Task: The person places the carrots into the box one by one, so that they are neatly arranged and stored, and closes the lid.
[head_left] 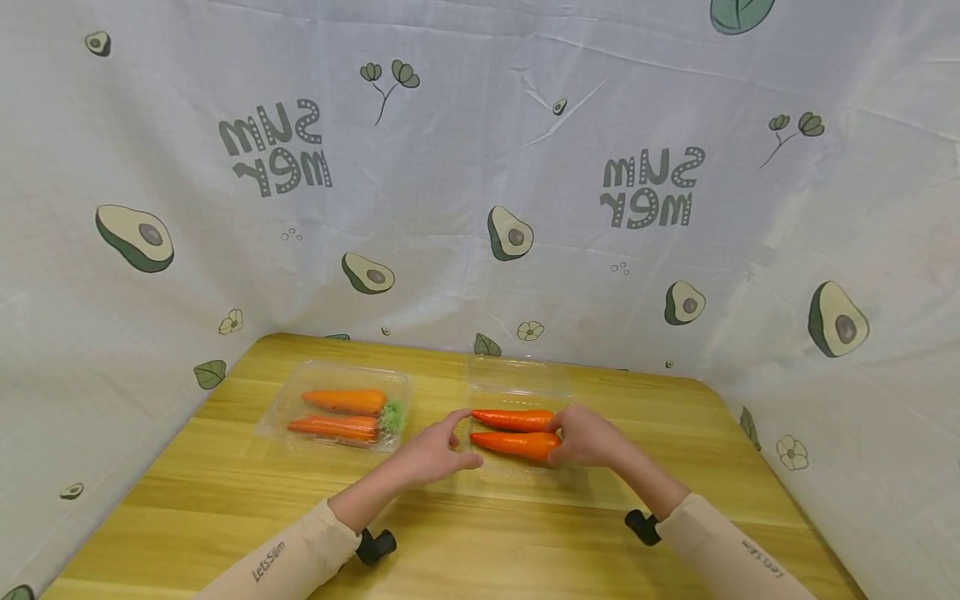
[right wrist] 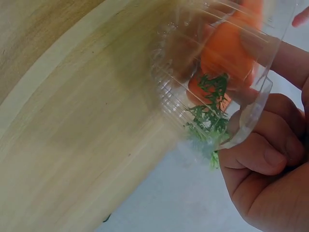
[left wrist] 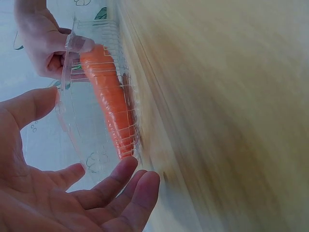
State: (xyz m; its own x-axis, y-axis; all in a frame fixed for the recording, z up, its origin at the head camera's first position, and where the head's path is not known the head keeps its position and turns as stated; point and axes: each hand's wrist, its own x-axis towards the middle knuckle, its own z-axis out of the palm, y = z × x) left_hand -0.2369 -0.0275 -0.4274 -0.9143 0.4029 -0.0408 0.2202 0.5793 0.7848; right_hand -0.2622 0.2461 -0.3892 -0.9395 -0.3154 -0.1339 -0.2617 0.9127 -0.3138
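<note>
Two orange-red carrots (head_left: 513, 444) lie side by side in a clear plastic box (head_left: 521, 385) whose lid stands open at the back. My right hand (head_left: 588, 437) reaches over the box's right end and pinches the near carrot at its thick end. In the right wrist view, green carrot leaves (right wrist: 207, 111) show through the plastic below the thick ends; the other fingers (right wrist: 270, 145) are curled outside the wall. At the box's left end my left hand (head_left: 431, 454) holds nothing, its fingers spread by the carrot tips.
Left on the wooden table (head_left: 225, 492) is another clear plastic box (head_left: 276, 408), with orange carrots (head_left: 343, 401) and a green tuft (head_left: 392, 416) inside. A white curtain (head_left: 435, 167) printed with avocados hangs behind and along both sides.
</note>
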